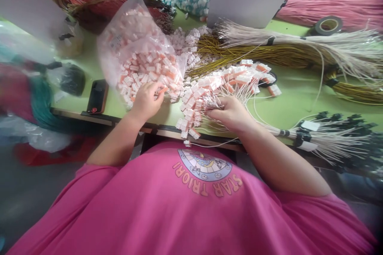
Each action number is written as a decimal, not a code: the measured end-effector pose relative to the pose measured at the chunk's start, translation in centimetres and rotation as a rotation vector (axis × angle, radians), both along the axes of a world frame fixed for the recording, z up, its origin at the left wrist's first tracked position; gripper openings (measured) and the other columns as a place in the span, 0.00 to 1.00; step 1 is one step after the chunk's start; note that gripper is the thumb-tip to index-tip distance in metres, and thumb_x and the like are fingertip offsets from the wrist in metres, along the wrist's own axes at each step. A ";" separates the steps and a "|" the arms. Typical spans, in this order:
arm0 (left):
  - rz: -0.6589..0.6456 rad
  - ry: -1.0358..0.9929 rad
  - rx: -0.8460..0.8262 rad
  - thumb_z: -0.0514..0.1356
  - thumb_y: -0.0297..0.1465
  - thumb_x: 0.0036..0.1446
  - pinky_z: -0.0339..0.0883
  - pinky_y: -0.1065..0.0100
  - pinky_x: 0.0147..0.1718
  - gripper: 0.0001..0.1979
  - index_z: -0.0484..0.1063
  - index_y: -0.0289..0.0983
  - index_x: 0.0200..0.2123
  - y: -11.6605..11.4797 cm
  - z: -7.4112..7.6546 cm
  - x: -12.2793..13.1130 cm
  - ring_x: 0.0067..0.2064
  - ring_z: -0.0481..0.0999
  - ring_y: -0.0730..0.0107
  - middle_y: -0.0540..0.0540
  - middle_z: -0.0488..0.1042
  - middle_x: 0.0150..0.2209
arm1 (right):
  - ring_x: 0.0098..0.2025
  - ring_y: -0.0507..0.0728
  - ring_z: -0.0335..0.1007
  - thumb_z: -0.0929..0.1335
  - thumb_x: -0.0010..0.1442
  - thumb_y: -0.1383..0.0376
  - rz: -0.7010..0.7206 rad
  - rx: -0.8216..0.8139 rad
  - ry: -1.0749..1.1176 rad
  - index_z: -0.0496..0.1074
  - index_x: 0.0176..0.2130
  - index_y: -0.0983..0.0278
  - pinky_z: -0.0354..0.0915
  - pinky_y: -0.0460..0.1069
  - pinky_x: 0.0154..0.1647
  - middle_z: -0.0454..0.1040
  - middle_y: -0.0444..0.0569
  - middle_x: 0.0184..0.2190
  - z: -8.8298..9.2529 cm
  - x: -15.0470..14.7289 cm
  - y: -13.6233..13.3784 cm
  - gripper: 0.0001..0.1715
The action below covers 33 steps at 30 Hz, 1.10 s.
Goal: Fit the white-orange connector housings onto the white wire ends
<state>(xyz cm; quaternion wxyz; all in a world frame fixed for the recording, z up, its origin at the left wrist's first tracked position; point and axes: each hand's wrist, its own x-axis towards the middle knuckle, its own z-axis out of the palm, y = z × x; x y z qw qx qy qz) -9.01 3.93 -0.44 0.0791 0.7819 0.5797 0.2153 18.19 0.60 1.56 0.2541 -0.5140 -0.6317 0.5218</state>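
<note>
Head view: phone beside connector bag, yellow wires beyond hands.

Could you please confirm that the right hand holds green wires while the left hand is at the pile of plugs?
Not quite: in the head view, the right hand holds white wires, not green; the left hand is at the pile of plugs.

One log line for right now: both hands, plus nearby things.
left hand: pinching orange plug at plug pile | right hand: gripping white wires with plugs on ends | nearby: phone, tape roll
</note>
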 end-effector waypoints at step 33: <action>-0.006 -1.104 -0.946 0.68 0.35 0.48 0.67 0.74 0.12 0.19 0.70 0.36 0.42 -5.0 0.5 7.9 0.21 0.78 0.67 0.50 0.77 0.26 | 0.23 0.47 0.53 0.65 0.53 0.63 0.033 0.170 -0.080 0.62 0.20 0.65 0.52 0.46 0.24 0.59 0.41 0.18 -0.5 -0.7 -0.8 0.14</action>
